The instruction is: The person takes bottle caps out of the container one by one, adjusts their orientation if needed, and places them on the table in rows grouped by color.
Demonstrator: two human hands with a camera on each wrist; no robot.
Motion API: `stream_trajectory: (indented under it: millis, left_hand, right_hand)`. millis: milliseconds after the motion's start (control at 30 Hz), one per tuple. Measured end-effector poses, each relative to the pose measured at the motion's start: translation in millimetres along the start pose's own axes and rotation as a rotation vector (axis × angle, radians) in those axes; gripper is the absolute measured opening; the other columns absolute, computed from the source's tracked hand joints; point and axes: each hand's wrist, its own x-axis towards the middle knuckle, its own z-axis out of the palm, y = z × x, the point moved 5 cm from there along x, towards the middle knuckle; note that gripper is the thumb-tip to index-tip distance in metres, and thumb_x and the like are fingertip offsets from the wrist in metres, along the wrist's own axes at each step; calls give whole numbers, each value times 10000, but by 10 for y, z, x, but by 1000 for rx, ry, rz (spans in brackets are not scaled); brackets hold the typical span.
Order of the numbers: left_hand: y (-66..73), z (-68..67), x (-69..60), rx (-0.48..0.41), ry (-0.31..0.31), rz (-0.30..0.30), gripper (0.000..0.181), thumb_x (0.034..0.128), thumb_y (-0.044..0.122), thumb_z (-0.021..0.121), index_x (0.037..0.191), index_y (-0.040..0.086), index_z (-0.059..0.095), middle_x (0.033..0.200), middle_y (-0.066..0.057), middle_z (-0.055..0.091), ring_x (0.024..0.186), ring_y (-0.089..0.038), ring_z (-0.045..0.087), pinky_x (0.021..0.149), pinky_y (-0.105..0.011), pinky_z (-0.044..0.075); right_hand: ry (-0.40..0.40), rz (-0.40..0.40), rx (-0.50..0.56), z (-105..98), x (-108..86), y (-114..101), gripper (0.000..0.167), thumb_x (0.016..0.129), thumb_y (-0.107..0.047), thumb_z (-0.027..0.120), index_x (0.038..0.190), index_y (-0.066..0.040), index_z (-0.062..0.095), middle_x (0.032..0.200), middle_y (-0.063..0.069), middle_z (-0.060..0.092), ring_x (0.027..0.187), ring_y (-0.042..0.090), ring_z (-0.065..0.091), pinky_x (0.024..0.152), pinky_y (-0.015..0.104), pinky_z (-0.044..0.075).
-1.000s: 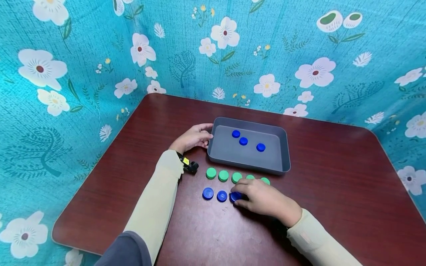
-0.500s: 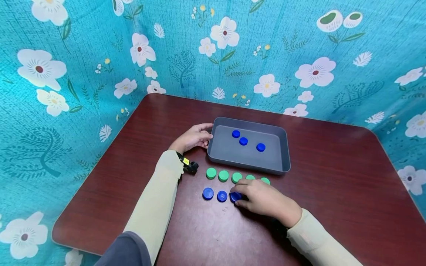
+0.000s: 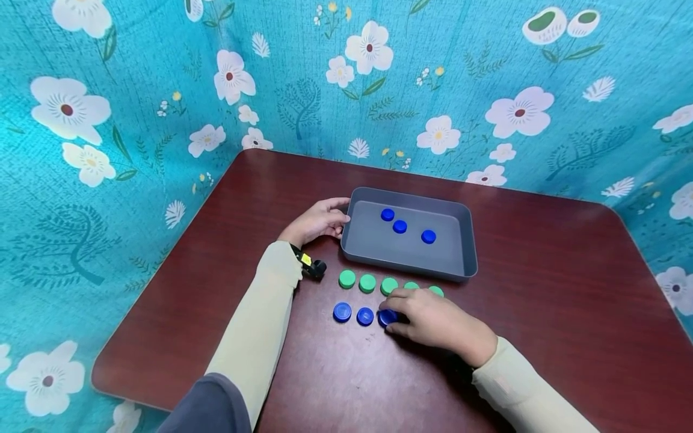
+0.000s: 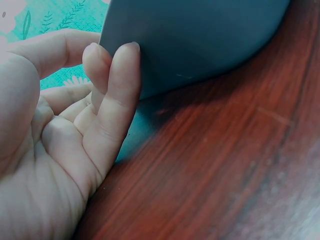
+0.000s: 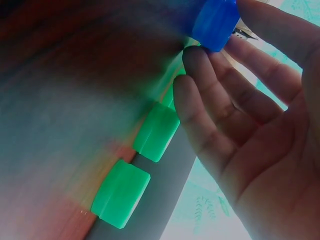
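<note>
Head view shows a dark red worktop (image 3: 216, 252) carrying a grey tray (image 3: 373, 239) on its far side. The left hand (image 3: 319, 221) grips the tray's left wall, thumb at the rim, fingers curled against the outer side; a light hold should be enough to steady it without tipping. The right hand (image 3: 441, 319) pinches a blue cap (image 3: 387, 317) at the right end of the near row, thumb on its near side and fingers on its far side. That opposed grip on the side wall looks sound; whether the cap touches the worktop I cannot tell. Between it and the tray stand 5 green caps (image 3: 367, 283), partly covered by the right hand, so a straight lift with loose fingers tucked clear would suit. To the left sit 2 more blue caps (image 3: 342, 312), best left unbrushed; inside the tray lie 3 blue caps (image 3: 400, 227).
</note>
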Motion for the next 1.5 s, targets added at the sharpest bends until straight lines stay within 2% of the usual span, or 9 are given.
stream_trajectory:
  millis: [167, 300, 500, 900, 1100, 1300, 1500]
  left_hand:
    - [39, -9, -7, -7, 2, 7, 629, 925, 48, 636, 1493, 119, 376, 722, -100, 545, 597, -196, 519, 612, -317, 551]
    - [-5, -24, -22, -9, 5, -5, 622, 932, 45, 629, 1494, 124, 376, 731, -103, 549, 596, -195, 521, 609, -313, 551]
    - [-52, -30, -54, -15, 2, -15, 627, 933, 32, 624, 1498, 121, 367, 724, -102, 542, 597, -197, 515, 607, -319, 554]
    - [-63, -47, -78, 6, 10, -12, 628, 939, 55, 624, 1505, 119, 358, 766, -114, 550, 604, -199, 525, 613, -313, 550]
    - [-49, -42, -53, 4, 6, -15, 625, 940, 54, 621, 1504, 124, 360, 753, -111, 547, 609, -200, 525, 611, -311, 546]
    - [-4, -7, 8, 2, -3, 4, 622, 934, 64, 635, 1495, 137, 377, 778, -123, 554, 612, -206, 524, 614, -317, 545]
    - [-21, -3, 21, -4, -5, 6, 621, 935, 60, 629, 1496, 127, 373, 797, -131, 559, 598, -200, 526, 607, -313, 548]
  right_hand:
    - [5, -1, -11, -21, 16, 14, 290, 833, -299, 780, 1066, -143, 707, 993, -71, 616, 864, 44, 578, 740, 280, 522]
    - [17, -16, -9, -12, 20, -3, 286, 845, -301, 770, 1071, -139, 708, 1002, -66, 619, 872, 49, 585, 751, 282, 526]
    - [119, -38, -3, -119, 33, -34, 274, 876, -295, 742, 1087, -122, 720, 1037, -61, 633, 917, 57, 607, 792, 305, 537]
    - [223, -105, -114, -354, 47, 103, 182, 831, -177, 781, 998, -116, 743, 1012, -23, 649, 900, 114, 627, 775, 325, 551]
    - [215, -129, -205, -442, 52, 229, 215, 802, -152, 803, 1001, -106, 737, 1009, -8, 632, 900, 129, 609, 761, 326, 548]
    - [181, -166, -282, -628, 104, 346, 260, 779, -124, 812, 1024, -79, 738, 1000, 20, 636, 890, 167, 616, 763, 338, 554]
    - [138, -136, -312, -757, 264, 532, 271, 791, -127, 804, 1048, -75, 734, 992, 33, 639, 885, 177, 647, 756, 353, 563]
